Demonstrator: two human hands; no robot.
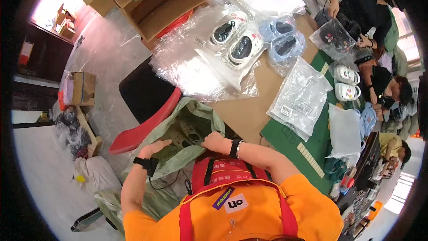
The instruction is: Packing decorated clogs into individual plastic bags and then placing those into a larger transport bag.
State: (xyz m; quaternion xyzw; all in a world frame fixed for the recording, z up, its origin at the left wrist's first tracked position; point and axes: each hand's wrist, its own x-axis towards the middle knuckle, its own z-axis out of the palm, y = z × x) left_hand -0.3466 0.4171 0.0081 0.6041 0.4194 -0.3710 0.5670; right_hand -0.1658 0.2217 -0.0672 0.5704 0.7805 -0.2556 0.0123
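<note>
Both hands, left hand point(154, 148) and right hand point(215, 142), fingers curled, grip the green sack point(196, 116) (rim held open).

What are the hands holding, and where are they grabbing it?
Both hands hold the big green sack by the rim of its open mouth: the left hand on the near-left edge, the right hand on the near-right edge. Grey-green shoes lie inside.

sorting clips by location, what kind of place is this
Most likely a packing workshop or small warehouse for footwear. Pairs of clogs in clear plastic bags lie on the long table, open cardboard boxes stand beside it, and the person's left hand and right hand hold open a green sack of clogs.
</note>
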